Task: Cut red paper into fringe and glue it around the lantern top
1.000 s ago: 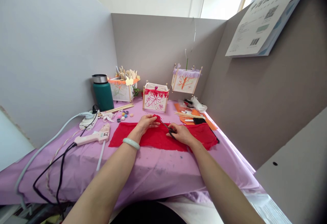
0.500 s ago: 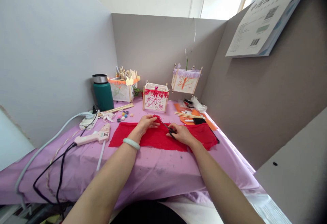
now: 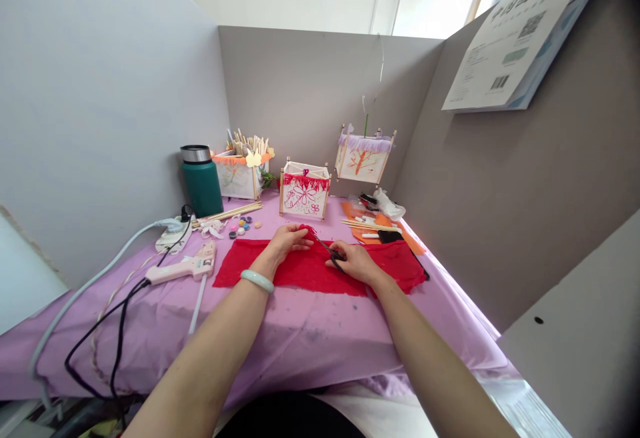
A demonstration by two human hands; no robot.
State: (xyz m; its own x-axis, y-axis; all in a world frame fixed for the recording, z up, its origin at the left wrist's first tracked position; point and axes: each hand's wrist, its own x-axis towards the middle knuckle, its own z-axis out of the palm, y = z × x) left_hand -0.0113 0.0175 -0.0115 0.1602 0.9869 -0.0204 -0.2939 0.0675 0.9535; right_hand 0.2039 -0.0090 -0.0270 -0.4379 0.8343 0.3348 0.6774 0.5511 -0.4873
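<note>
A long piece of red cloth (image 3: 320,279) lies across the front of the table. My left hand (image 3: 289,243), with a pale green bangle (image 3: 257,281) on its wrist, pinches a small gathered bit of red cloth (image 3: 309,230) above the large piece. Dark-handled scissors (image 3: 336,258) are in my right hand (image 3: 354,262), fingers around the handles. Their blades point up and left, the tips at the bit of cloth by my left fingertips. Behind my hands stands a white lantern (image 3: 304,199) with a red fringe, red flower drawings and a wooden stick frame.
On the left are a pink glue gun (image 3: 185,268), a power strip (image 3: 173,237) with cords, and a green bottle (image 3: 201,181). A lantern-like box of sticks (image 3: 243,177) stands behind. A purple-fringed lantern (image 3: 364,158) hangs at right above orange sheets (image 3: 357,230) and wooden sticks (image 3: 370,225).
</note>
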